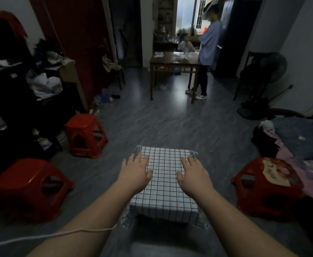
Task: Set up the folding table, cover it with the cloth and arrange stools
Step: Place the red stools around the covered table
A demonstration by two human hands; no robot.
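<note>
Cloth [164, 190]: checked, spread flat, edges hanging.
Left hand [135, 173]: flat on cloth, fingers [142, 158] straight, gripping nothing.
Right hand [194, 175]: likewise.

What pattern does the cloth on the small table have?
The cloth is white with a grid of thin dark lines, seen best in the head view.

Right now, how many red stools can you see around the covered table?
3. The far-left stool, the near-left stool, and the right stool beside the checked cloth. Others may be out of view.
</note>
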